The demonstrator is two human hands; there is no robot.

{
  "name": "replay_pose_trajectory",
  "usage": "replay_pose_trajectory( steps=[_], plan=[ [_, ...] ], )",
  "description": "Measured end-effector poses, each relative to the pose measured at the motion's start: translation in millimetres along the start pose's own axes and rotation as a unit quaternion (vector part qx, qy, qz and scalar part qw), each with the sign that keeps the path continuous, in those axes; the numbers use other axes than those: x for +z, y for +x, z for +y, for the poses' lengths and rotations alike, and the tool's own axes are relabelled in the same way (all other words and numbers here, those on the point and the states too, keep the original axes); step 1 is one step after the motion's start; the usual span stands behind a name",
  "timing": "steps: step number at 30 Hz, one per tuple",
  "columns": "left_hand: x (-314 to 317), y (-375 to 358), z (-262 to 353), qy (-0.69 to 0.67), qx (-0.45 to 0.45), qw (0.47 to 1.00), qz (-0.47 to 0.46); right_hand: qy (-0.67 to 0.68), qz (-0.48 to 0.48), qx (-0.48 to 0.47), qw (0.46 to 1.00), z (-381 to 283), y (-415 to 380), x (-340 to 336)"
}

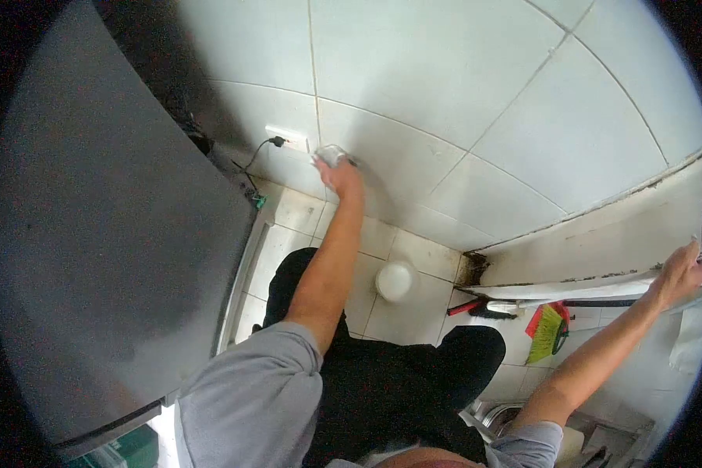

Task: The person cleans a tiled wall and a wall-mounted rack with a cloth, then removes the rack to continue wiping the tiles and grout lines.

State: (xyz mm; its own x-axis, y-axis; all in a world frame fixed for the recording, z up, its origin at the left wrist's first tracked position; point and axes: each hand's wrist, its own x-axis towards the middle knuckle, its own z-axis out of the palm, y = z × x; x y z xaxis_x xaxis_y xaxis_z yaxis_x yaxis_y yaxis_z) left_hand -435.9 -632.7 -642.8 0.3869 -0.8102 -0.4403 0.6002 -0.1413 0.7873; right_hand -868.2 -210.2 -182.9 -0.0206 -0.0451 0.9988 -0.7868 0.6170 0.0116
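Observation:
My left hand [340,181] is stretched out to the white tiled wall [398,70], with its fingers closed on a pale grey-white wad [331,155] pressed close to the tiles. The wad is smeared by motion. Just left of it is a white wall socket [287,138] with a black plug [276,141] in it. Far to the right, my right hand [681,274] is closed at the end of a white ledge [577,290], beside a dark edge. I cannot tell what its fingers grip.
A round white container [396,281] stands on the tiled floor between the knees. A large grey panel [125,234] fills the left side. Below the ledge are a yellow-green broom head [548,334] and a red-handled brush [480,309]. A dark, dirty corner [473,269] lies at the wall's foot.

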Motion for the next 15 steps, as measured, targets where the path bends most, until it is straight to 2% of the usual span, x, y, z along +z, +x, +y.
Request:
replay_pose_trajectory(
  steps=[5, 7, 9, 11, 12, 15],
  plan=[
    [-23.9, -34.8, -34.8, -0.034, -0.073, 0.997, -0.007, 0.102, -0.001, -0.035, 0.994, -57.8, 13.6, -13.9],
    [-14.4, -56.1, -15.0, -0.027, -0.078, 0.996, -0.018, 0.101, 0.021, -0.061, 0.993, -74.9, 15.3, -19.5],
    [12.3, -79.9, 42.9, 0.037, 0.021, 0.997, -0.067, 0.107, 0.027, -0.061, 0.992, -74.0, 16.6, -18.6],
    [41.2, -111.4, 110.0, 0.130, 0.197, 0.964, -0.120, 0.139, 0.007, -0.026, 0.990, -67.7, 12.2, -14.9],
    [51.1, -127.3, 135.1, 0.133, 0.315, 0.928, -0.149, 0.152, 0.002, -0.009, 0.988, -66.0, 8.5, -13.3],
    [49.8, -103.4, 96.2, 0.235, 0.484, 0.842, -0.042, 0.140, 0.029, 0.000, 0.990, -59.7, 9.5, -10.5]
  ],
)
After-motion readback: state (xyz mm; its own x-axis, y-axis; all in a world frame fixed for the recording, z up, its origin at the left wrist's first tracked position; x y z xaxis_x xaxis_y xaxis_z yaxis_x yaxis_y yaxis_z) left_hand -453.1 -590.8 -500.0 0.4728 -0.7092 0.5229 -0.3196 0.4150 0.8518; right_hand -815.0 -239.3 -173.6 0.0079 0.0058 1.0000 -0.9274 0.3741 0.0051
